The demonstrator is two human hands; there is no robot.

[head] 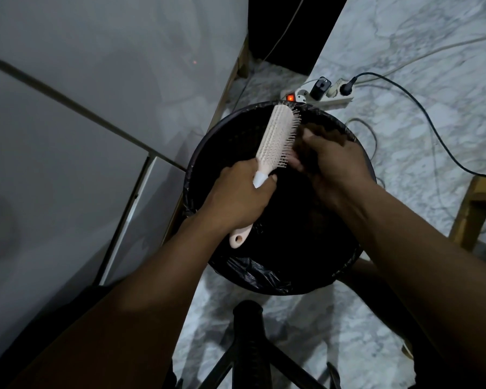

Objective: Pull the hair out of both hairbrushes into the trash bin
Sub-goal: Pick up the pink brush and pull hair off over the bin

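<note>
Head view, looking down. My left hand [237,196] is clenched around the handle of a pale pink hairbrush [275,141], fist closed at the neck where handle meets head. The handle end with its hanging hole sticks out below my wrist. The brush is tilted, head pointing up and away from me, bristles facing right toward my other hand. Its far tip reaches the far rim of the trash bin [199,153].

My right hand [330,167] is against the bristle side, fingers [295,161] curled in at the lower bristles. The hand is motion-blurred and dark, so I cannot tell whether the fingers have pinched any hair or are only touching the bristles. No hair strand resolves clearly against the dark background.

Both hands and the brush are directly over the bin opening. The bin is round, dark, lined with a black plastic bag [253,272] folded over the rim. The interior is too dark to read contents.

Only 1 hairbrush is in view.

Surroundings: marble-patterned floor [404,141]; a white power strip [324,94] with a lit red switch just beyond the bin's far rim, plugs and cables attached; a grey panel surface [82,108] to the left; a dark stool or stand [250,346] at the bottom edge, near me.
</note>
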